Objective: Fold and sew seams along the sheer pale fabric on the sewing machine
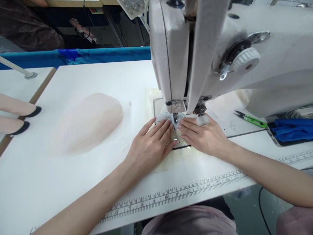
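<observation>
Beige, two black-tipped pieces (17, 105) poke in at the far left, then there's a faint beige patch on the white tabletop (132, 78). Next up, the left hand (153, 142) lies palm down, fingers stretched out, unclenched, just left of the presser foot (175, 118) on the sewing machine (174, 49). Right hand (207, 135) is flat too, just right of the foot. Can't tell if either's pinching anything. Further right: green snips (254, 121), then some bunched blue cloth (293, 129).
</observation>
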Tool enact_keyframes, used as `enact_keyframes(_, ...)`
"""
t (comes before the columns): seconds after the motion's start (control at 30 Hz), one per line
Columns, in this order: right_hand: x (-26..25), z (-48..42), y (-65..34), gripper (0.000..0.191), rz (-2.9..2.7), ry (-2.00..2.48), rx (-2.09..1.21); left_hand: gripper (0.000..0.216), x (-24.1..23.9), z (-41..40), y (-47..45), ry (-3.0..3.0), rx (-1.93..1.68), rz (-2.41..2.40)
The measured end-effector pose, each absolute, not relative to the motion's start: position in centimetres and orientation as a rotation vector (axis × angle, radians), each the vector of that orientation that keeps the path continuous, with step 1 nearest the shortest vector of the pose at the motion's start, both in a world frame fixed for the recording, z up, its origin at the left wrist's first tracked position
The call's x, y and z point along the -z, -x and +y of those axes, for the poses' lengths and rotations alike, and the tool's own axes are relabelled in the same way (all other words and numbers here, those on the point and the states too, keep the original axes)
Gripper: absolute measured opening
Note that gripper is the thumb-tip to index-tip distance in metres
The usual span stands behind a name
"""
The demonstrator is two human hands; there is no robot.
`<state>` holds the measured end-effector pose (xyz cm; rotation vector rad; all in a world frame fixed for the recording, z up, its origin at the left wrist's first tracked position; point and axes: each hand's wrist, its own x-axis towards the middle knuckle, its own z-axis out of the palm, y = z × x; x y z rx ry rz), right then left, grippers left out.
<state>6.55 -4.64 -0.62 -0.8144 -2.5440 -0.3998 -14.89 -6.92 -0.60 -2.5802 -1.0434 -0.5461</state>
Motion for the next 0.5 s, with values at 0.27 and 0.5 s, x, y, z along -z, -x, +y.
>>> enact_keyframes(0.27,0.6,-4.4,-6.4,0.03,-2.544,0.889,0.504,0.041,0.8,-5.8,14.9,2.597,0.56,-1.095)
enact_keyframes(0.5,0.5,-4.1,-6.7,0.031,-2.54,0.932,0.512,0.045,1.1,-5.3,15.0,2.594,0.562,-1.137)
